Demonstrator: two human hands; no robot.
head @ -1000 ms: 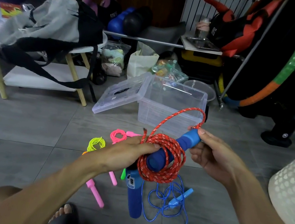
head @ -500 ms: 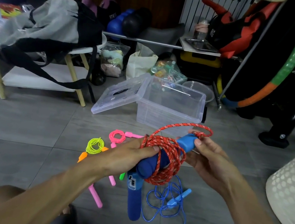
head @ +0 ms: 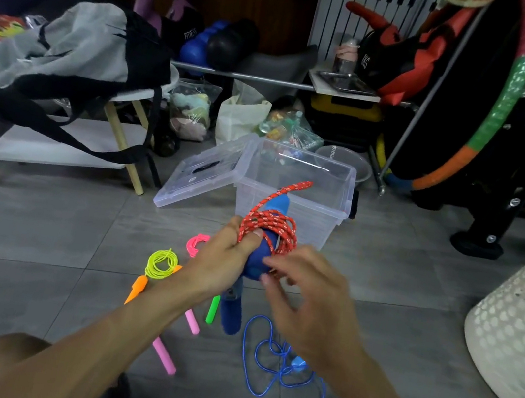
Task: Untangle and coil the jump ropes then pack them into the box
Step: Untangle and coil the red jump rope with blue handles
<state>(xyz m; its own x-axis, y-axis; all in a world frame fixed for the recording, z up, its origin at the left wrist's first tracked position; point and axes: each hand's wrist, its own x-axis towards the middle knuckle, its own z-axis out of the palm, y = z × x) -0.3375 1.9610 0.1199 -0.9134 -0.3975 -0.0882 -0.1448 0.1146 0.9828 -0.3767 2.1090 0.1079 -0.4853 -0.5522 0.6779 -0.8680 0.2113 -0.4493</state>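
The fingers [head: 249,236] of the left hand [head: 222,261] curl round the blue foam handles [head: 260,257] of the red braided jump rope [head: 268,226], with the thumb hooked through its coils, so that hand grips the bundle above the floor, in front of the clear plastic box [head: 294,186]. The right hand [head: 310,297] hovers just beside the bundle with its fingers spread and loosely bent; it is blurred, and whether the fingertips touch the handle cannot be told.

Half a second ago the right hand pinched the upper handle tip with a loop of rope arching over it. That hand has since let go and dropped nearer the camera, while the bundle has tilted more upright, its loose red end now sticking up against the box's front wall. The lower handle hangs down below the left hand as before.

On the tiles lie the other ropes, unmoved: a coiled yellow rope [head: 162,262] with orange and green handles, a pink rope [head: 196,245] with pink handles, and an uncoiled blue rope [head: 265,362] sprawled loose near the right forearm, one handle close to the bottom edge. The box's lid [head: 199,174] lies open, leaning off its left side.

Readable writing is scarce: "FITNESS" on a black item [head: 189,33] at the back, and what looks like "KG" on a black and red bag [head: 392,60]. A label on the lower blue handle is too small to read.
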